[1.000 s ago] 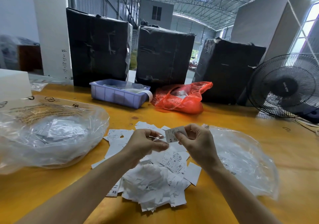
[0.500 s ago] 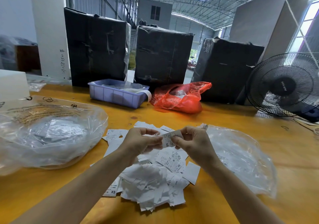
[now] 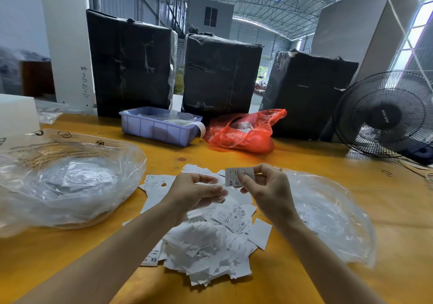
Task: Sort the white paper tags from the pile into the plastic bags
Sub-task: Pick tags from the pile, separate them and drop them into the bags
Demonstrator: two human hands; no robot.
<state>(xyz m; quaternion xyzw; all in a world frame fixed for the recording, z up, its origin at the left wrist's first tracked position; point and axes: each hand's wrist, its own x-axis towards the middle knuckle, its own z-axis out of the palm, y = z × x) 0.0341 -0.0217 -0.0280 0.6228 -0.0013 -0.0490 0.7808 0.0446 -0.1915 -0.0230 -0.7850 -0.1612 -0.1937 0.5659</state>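
1 XS tag [image 3: 239,176]: pinched in my right hand [image 3: 269,190] fingers above pile [image 3: 206,233]. Left hand [image 3: 195,192]: fingers loosely curled, empty.

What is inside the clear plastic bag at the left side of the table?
Through the clear plastic bag white paper tags show, lying loosely piled. The crinkled, glaring film hides their print and number, and whatever lies beneath them.

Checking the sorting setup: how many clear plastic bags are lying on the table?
2. One clear plastic bag lies left of the pile of tags, with tags inside; the other clear bag lies flat to its right. More may lie outside the view.
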